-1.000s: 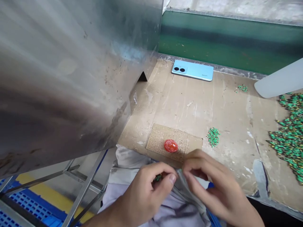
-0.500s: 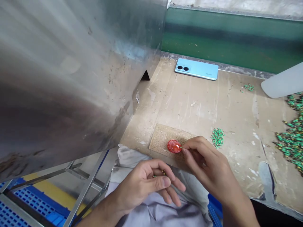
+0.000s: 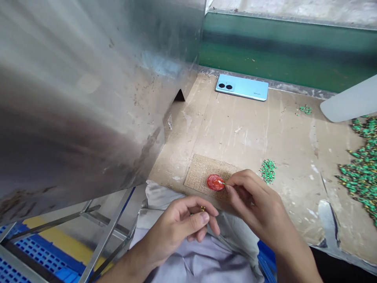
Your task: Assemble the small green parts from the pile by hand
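My right hand [image 3: 253,200] is closed in a pinch at the right edge of a glossy red oval patch [image 3: 215,182]. A tiny green piece [image 3: 224,183] sticks out of its fingertips and touches the red. Under the patch lies a speckled tan board [image 3: 196,173]. Lower and to the left, my left hand [image 3: 188,222] is curled, its thumb against the index finger. Small gold-tipped green pieces [image 3: 203,208] peek out there; the rest of what it holds is hidden. Right of my right hand sits a small pile of green pieces [image 3: 268,171].
A large metal sheet [image 3: 103,98] rises on the left. At the back lies a light blue phone [image 3: 243,87]. A pale rounded object [image 3: 350,100] juts in from the right, above a big heap of green pieces [image 3: 362,169]. Several more green bits [image 3: 305,109] lie nearby.
My left hand's fingers have curled in more, and gold tips show more clearly at the index finger. My right hand stays at the red patch. The view has shifted slightly.
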A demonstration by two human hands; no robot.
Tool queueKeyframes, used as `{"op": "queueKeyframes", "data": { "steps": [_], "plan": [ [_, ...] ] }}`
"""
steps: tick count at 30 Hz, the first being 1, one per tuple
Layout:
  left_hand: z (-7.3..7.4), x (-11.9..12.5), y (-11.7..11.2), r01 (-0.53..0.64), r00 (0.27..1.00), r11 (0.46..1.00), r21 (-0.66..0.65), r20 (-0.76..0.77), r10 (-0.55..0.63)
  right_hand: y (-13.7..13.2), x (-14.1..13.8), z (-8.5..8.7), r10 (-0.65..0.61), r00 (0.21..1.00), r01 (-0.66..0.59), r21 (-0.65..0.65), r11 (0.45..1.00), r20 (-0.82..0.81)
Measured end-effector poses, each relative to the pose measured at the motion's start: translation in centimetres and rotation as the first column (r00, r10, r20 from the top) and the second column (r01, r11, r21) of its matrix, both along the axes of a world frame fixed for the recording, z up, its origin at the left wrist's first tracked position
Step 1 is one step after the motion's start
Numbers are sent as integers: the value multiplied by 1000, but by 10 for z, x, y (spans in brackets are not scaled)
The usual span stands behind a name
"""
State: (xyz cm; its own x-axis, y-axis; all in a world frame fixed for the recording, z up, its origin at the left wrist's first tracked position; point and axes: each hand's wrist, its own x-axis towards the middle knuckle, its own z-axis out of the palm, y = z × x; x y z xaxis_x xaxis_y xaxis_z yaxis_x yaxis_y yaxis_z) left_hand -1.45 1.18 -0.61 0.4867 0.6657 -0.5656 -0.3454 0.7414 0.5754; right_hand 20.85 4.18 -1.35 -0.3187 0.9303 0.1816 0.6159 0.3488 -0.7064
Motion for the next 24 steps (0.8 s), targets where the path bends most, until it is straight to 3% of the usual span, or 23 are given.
{"op": "queueKeyframes", "data": {
  "steps": [11,14,17,24],
  "plan": [
    [-4,0,-2,22,999,996,86,-28,-20,1,3,2,22,1000,-22,-8,1000,-22],
    [-4,1,-1,22,999,998,56,-25,-20,0,15,5,-57,998,57,13,998,-20],
    [-6,1,0,31,999,998,58,-44,-29,-3,30,4,-142,989,140,45,989,47],
    [-9,0,-2,122,988,979,166,-113,-104,-7,31,-7,-133,970,120,75,990,203]
  ]
}}
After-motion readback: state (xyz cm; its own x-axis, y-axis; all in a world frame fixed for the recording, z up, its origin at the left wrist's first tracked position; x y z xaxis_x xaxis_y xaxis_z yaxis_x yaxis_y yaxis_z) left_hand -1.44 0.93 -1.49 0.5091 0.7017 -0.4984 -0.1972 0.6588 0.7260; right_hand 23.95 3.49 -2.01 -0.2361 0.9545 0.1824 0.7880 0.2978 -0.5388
